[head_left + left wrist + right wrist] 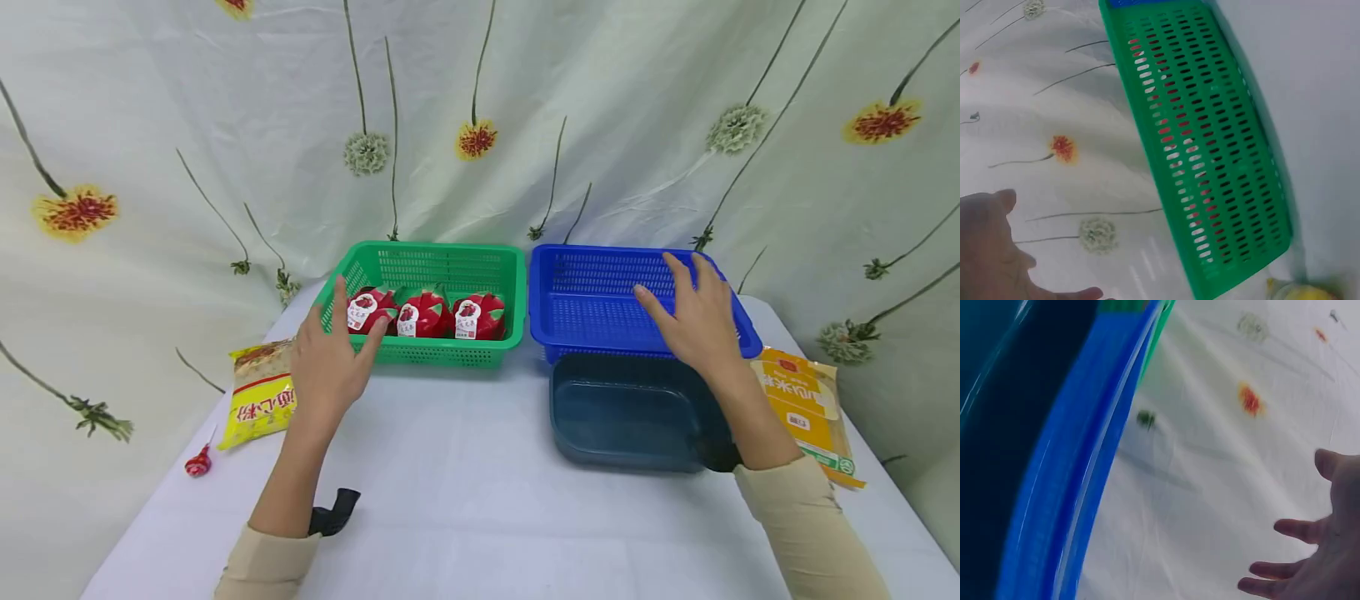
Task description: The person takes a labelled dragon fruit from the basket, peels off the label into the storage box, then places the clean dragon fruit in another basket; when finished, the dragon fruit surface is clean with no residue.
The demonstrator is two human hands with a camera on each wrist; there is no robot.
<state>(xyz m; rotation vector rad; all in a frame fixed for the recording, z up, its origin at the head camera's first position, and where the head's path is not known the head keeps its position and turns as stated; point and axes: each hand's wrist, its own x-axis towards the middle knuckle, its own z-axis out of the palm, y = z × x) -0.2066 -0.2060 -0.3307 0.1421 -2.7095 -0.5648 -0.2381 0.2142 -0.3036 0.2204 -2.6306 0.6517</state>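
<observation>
My left hand [327,358] is raised with spread fingers, overlapping the left end of the green basket [442,353] in the head view. Inside that basket sit three red dragon fruits [426,315] with white labels. My right hand [699,321] hovers with its fingers apart over the right part of the blue basket [600,260]; nothing is held in it. Below the blue basket stands a dark teal tub [630,454], its right end partly behind my right forearm. In the left wrist view the green basket's slotted side [1210,144] fills the middle.
A yellow bag [262,400] of food and a red-wrapped lollipop [198,462] lie at the left. To the right is an orange and yellow packet [802,408], partly behind my arm. A flower-print cloth [435,183] hangs behind the white table [450,500].
</observation>
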